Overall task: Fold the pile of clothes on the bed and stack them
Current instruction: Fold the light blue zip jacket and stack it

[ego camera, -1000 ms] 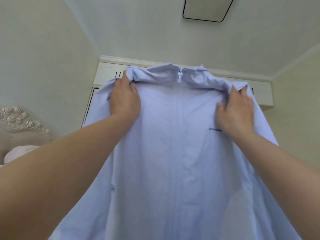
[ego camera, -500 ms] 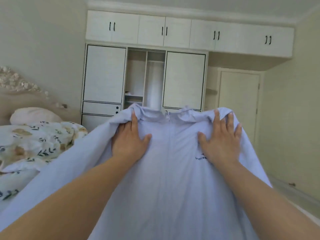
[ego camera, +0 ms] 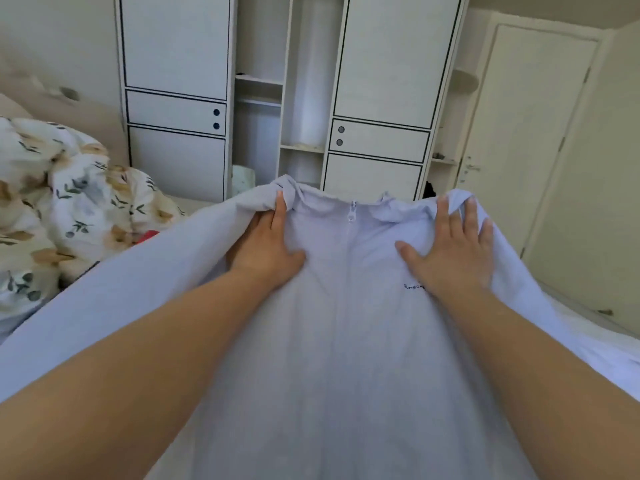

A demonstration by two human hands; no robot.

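Note:
A pale blue zip-up jacket (ego camera: 346, 358) is spread out in front of me, collar and zip pull away from me, small dark lettering on its chest. My left hand (ego camera: 266, 244) lies flat on its left shoulder; the outer fingers are tucked under a fold of the fabric and the thumb is spread. On the right shoulder my right hand (ego camera: 450, 251) lies with fingers straight and splayed, fingertips at the rolled collar edge. The jacket's sleeves trail down to both sides. What is under the jacket is hidden.
A crumpled floral duvet (ego camera: 69, 202) lies on the bed at the left, with a small red item (ego camera: 149, 235) at its edge. White sheet (ego camera: 595, 334) shows at the right. A white wardrobe (ego camera: 173, 98) and a closed door (ego camera: 536, 133) stand ahead.
The jacket has come down from high in the air to bed level, both hands staying on its shoulders. My view has tilted down from the ceiling to the wardrobe and bed.

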